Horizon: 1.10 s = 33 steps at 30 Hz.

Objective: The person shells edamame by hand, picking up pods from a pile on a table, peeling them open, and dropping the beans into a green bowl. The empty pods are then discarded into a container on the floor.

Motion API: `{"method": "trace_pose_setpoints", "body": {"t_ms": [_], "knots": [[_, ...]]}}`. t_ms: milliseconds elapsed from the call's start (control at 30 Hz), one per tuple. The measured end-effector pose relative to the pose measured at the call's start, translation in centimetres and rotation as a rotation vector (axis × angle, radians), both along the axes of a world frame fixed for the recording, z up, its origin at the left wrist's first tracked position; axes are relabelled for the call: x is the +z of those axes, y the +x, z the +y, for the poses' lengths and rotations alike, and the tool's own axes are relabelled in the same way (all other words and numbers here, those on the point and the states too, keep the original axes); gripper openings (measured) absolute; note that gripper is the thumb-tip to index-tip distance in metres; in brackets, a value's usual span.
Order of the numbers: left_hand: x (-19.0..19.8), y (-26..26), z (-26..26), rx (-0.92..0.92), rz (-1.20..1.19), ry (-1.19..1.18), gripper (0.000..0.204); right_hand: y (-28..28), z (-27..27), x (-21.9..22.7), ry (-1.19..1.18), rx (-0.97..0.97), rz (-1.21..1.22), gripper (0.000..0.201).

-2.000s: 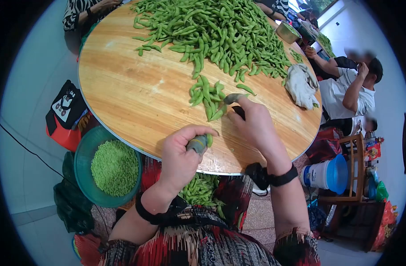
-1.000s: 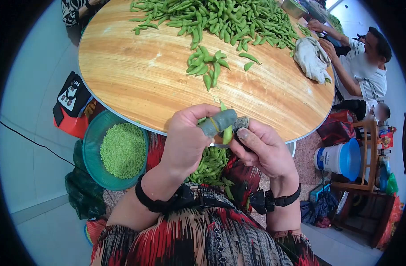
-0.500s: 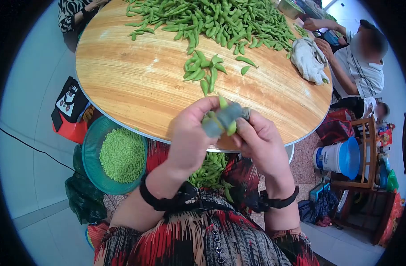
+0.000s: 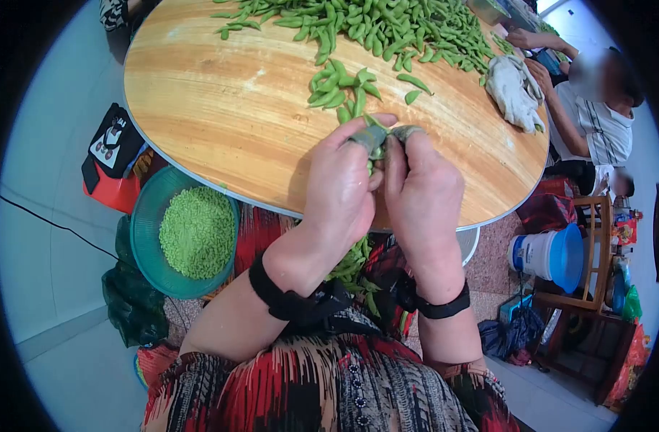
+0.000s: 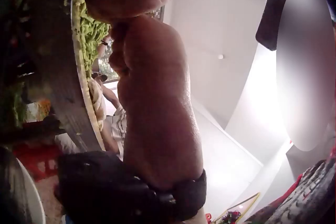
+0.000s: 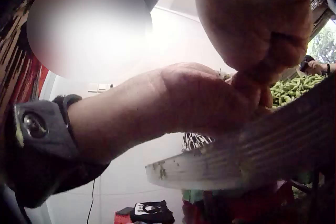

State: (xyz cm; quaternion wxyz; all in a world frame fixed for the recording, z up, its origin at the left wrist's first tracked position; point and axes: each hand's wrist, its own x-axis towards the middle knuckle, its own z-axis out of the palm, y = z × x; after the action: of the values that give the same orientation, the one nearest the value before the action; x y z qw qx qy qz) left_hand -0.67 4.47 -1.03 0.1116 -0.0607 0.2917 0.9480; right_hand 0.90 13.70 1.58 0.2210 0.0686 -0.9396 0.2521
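Over the near edge of the round wooden table (image 4: 221, 115), my two hands meet at one edamame pod (image 4: 373, 122). My left hand (image 4: 340, 183) grips the pod, with a grey-green finger cover (image 4: 367, 140) on one digit. Bits of green show inside its curled fingers. Thumb and index finger of my right hand (image 4: 426, 187) pinch at the pod's side, also with a dark cover on the fingertip. Just beyond lies a small group of edamame pods (image 4: 336, 86). Both wrist views show mostly the backs and sides of the hands; the pod is hidden there.
A big heap of edamame pods (image 4: 387, 25) covers the table's far side. Shelled beans (image 4: 197, 234) fill a green basket (image 4: 143, 241) at lower left. More pods (image 4: 352, 265) lie in the lap. A grey cloth (image 4: 513, 90) lies at right, near a seated person (image 4: 596, 119).
The right hand has come back from the small pod group to join the left hand at a pod. Lately both hands have moved up, farther over the table, still together.
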Motion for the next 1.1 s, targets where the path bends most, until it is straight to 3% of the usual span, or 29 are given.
{"method": "trace_pose_setpoints", "body": {"t_ms": [167,433,533,567,633,667,767,833,867,900,933,967,1000,1033,1067,1100], "knots": [[0.3,-0.1,-0.2,-0.049,0.030,-0.056,0.026,0.4,0.1,0.5,-0.016,-0.023,-0.024,0.016],[0.6,0.5,0.1,0.021,-0.114,-0.088,0.021,1.2,-0.2,0.2,-0.044,0.008,0.044,0.014],[0.5,0.8,-0.7,-0.034,-0.042,-0.070,0.023,1.0,0.6,-0.3,-0.355,0.094,-0.039,0.010],[0.5,1.1,-0.9,-0.042,0.017,-0.056,0.025,1.0,1.0,-0.3,-0.357,0.094,-0.050,0.010],[1.1,1.4,-1.3,-0.023,-0.009,-0.123,0.027,1.0,1.4,0.2,-0.626,0.039,-0.178,0.012],[1.1,1.5,-1.5,-0.080,0.019,-0.165,0.026,1.3,1.3,1.3,-0.890,0.059,-0.264,0.015],[0.8,2.0,-3.8,-0.218,0.076,-0.228,0.021,1.9,3.3,3.8,-1.042,0.191,-0.509,0.016],[2.0,3.0,-5.9,-0.069,0.038,-0.202,0.023,2.4,4.4,4.7,-0.740,0.563,-0.760,0.017],[2.0,3.5,-7.1,-0.067,0.015,-0.202,0.023,1.9,4.6,4.7,-0.506,0.652,-0.849,0.016],[2.1,3.8,-8.4,-0.081,0.070,-0.354,0.020,1.5,4.0,4.1,-0.272,0.591,-0.713,0.014],[2.0,4.0,-8.9,-0.103,0.129,-0.508,0.018,1.1,3.1,3.6,-0.260,0.425,-0.617,0.015],[1.7,4.5,-8.7,-0.111,0.113,-0.507,0.018,0.6,2.3,3.2,-0.244,0.257,-0.527,0.015],[1.5,4.8,-8.4,-0.127,0.211,-0.626,0.017,-0.5,2.3,2.2,-0.152,0.253,-0.356,0.017],[1.4,4.9,-8.2,-0.137,0.316,-0.745,0.016,-1.3,1.8,2.1,-0.151,0.257,-0.358,0.017],[1.6,4.8,-8.4,-0.283,0.334,-0.833,0.015,-1.9,1.1,2.1,-0.032,0.179,-0.282,0.019],[1.7,4.7,-8.3,-0.277,0.332,-0.836,0.015,-2.6,0.3,2.0,0.083,0.101,-0.202,0.020]]}}
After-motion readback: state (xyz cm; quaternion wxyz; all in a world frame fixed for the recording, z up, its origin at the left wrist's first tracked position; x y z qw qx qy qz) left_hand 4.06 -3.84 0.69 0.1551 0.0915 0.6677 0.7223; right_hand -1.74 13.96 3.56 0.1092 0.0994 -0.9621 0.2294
